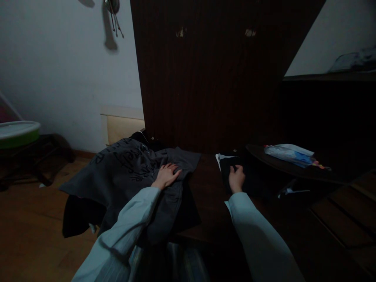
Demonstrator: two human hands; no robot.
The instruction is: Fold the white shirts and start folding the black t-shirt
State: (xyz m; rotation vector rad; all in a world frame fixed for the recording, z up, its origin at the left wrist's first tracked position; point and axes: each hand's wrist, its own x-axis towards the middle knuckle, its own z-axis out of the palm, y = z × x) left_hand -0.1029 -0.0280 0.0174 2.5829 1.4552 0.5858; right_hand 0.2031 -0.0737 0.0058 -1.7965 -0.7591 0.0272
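Nearest the camera, two pale sleeves [261, 239], with striped cloth [189, 264] blurred between them. Past the cuffs, two hands: left hand [167, 176] flat on one grey garment [123, 168], fingers straight and lightly spread, resting rather than gripping; right hand [236, 179] at one black cloth [252, 180] with a white edge, fingers half curled, cannot tell whether holding or merely touching. Under the grey garment, black fabric [79, 215], piece count hidden.

Below, one dark brown table [208, 188], visible between both hands, backed on the far side by one tall dark panel [211, 86] with two pale scuffs [181, 32]. To the right, one rounded shelf [255, 152] with one clear packet [289, 153], partly blue. To the left, pale wall [64, 78], wooden floor [32, 223], one white-lidded green tub [22, 138]. Dim light.

Grey garment on the table's left part, spilling over the left edge; long axis roughly left to right, one corner pointing left, another far right; dark lettering uppermost.
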